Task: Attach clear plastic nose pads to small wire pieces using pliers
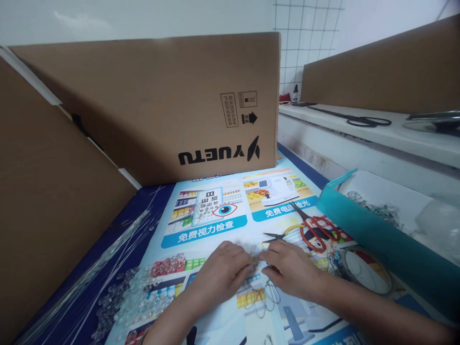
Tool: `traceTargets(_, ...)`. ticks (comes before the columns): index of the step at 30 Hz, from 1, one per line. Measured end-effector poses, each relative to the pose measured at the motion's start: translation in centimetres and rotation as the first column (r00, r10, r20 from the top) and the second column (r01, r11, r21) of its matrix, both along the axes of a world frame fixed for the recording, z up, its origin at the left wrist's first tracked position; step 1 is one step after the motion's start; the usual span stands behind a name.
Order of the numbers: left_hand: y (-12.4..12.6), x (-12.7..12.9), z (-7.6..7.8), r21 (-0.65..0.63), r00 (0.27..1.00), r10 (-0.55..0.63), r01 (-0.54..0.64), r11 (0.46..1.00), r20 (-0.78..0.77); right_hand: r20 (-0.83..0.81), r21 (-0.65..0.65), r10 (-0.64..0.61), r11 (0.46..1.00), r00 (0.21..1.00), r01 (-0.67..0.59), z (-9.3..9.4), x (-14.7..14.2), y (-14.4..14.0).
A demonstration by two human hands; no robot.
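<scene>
My left hand point(221, 273) and my right hand point(287, 268) meet over a printed poster point(230, 215) on the table. Their fingertips pinch a small thin wire piece point(257, 253) between them. Below the hands lie a few bent wire hooks point(260, 294). Red-handled scissors point(316, 230) rest just beyond my right hand. A heap of clear glass beads point(140, 294) lies left of my left hand. Long clear thin rods point(108, 261) lie in a bundle at the far left.
A large cardboard box point(161, 105) stands behind the poster, and a cardboard panel point(46, 201) walls the left. A teal tray point(377, 235) with wire bits sits on the right, a round clear lid point(366, 268) beside it. Black scissors point(355, 119) lie on the white ledge.
</scene>
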State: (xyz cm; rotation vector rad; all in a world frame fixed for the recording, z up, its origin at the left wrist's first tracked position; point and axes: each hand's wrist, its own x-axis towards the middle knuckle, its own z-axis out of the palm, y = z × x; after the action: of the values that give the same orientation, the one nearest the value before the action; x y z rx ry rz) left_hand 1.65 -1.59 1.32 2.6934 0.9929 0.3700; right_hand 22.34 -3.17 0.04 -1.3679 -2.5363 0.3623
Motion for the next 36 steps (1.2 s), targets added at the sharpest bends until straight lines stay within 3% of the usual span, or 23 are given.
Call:
traceTargets(17,0.10,-0.33,-0.03,-0.101,0.996,-0.072,0.077,0.992,0.049,0.035,-0.011,0.029,1.000,0.999,-0.028,0.47,-0.19,0.12)
traceTargets(25,-0.08,-0.32,0.08,-0.097,0.994,0.076,-0.068,0.993,0.077,0.047,-0.048,-0.003,0.999,0.999,0.006,0.75,-0.23,0.23)
traceTargets(36,0.06,-0.45,-0.45,-0.102,0.985,0.167,-0.161,0.982,0.049,0.035,-0.052,-0.014,0.999,0.999,0.016,0.76,-0.29,0.17)
